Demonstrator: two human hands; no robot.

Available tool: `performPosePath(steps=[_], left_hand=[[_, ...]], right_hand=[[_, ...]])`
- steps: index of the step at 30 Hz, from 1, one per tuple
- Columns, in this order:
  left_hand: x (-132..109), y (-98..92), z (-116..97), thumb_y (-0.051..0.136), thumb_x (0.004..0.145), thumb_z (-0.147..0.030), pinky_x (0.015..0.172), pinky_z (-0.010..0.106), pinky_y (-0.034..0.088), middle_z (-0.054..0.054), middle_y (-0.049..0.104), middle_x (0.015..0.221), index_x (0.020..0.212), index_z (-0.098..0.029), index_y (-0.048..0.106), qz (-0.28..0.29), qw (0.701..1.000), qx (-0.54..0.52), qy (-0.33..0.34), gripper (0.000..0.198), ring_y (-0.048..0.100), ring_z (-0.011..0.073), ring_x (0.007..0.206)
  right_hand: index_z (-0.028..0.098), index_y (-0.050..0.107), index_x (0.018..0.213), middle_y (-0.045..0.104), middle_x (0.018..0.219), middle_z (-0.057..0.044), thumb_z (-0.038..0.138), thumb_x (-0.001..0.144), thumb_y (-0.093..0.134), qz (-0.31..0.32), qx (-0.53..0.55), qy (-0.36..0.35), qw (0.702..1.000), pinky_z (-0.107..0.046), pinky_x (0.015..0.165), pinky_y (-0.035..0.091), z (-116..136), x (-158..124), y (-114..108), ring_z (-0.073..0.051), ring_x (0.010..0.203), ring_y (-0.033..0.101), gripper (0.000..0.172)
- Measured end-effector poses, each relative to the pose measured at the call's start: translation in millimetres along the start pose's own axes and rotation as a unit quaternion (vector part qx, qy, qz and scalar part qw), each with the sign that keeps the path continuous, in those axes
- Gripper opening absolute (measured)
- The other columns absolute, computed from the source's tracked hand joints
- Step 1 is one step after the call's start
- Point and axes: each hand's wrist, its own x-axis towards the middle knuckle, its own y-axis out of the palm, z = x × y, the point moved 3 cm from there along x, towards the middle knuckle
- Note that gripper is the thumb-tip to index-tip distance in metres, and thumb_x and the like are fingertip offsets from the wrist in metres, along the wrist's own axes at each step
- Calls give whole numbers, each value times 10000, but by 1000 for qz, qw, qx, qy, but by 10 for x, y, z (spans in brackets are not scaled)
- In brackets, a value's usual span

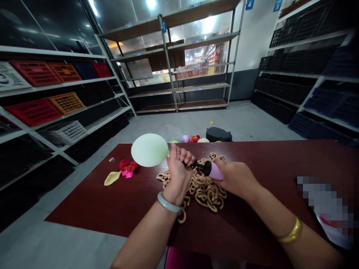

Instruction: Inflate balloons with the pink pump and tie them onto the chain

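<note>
Now left hand [179, 164] clamped on balloon [149, 150] neck at pump [209, 169] nozzle; balloon swells toward ten o'clock. Right hand [235, 177] wrapped round pump body, long axis running from four o'clock to ten, above table [252, 157].

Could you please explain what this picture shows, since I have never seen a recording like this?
There is no machine here: a person wears a camera on the head, looking forward and down at their own two bare hands. The left hand pinches the neck of a pale green balloon onto the black nozzle of a small pink pump, which the right hand holds. Under them, on the dark red table, lies a pile of tan plastic chain. Further left lie flat balloons, yellow, red and pink. Shelves with crates stand around.
</note>
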Motion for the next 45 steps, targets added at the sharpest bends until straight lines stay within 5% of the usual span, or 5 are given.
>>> performPosePath(steps=[10, 22, 28, 34, 45], left_hand=[[-85, 95, 198, 591, 869, -470, 377, 212, 215, -77, 243, 428, 576, -192, 276, -7, 999, 8, -31, 512, 253, 61, 345], [393, -187, -486, 576, 892, -359, 401, 211, 263, -81, 272, 437, 585, -197, 245, -21, 997, -41, 59, 480, 316, 62, 353], [355, 23, -266, 576, 887, -428, 426, 206, 270, -84, 273, 464, 601, -196, 251, -36, 997, -35, 60, 490, 322, 51, 369], [399, 339, 19, 546, 910, -409, 427, 222, 279, -76, 274, 464, 592, -195, 274, -12, 994, -99, 35, 470, 327, 61, 369], [318, 253, 208, 614, 853, -466, 404, 226, 259, -74, 290, 453, 594, -192, 305, 20, 998, -39, 35, 487, 326, 74, 360]], right_hand=[[198, 555, 1148, 714, 974, -98, 470, 803, 587, 4, 10, 18, 1000, -300, 605, 427, 131, 63, -46, -248, 803, 680, 440], [220, 559, 1155, 686, 1055, -79, 412, 806, 621, -33, -43, 39, 998, -314, 674, 411, -363, 92, -2, -249, 892, 647, 403], [175, 577, 1087, 676, 973, -116, 445, 816, 567, -55, -85, 79, 992, -308, 628, 339, -403, 194, -257, -264, 856, 621, 383], [181, 580, 1045, 679, 943, -114, 421, 839, 523, -57, -101, 36, 993, -293, 627, 313, -96, 559, -549, -247, 817, 614, 321], [218, 587, 1063, 688, 935, -67, 515, 853, 505, -126, -49, 51, 989, -290, 600, 282, -93, 403, -62, -216, 825, 633, 373]])
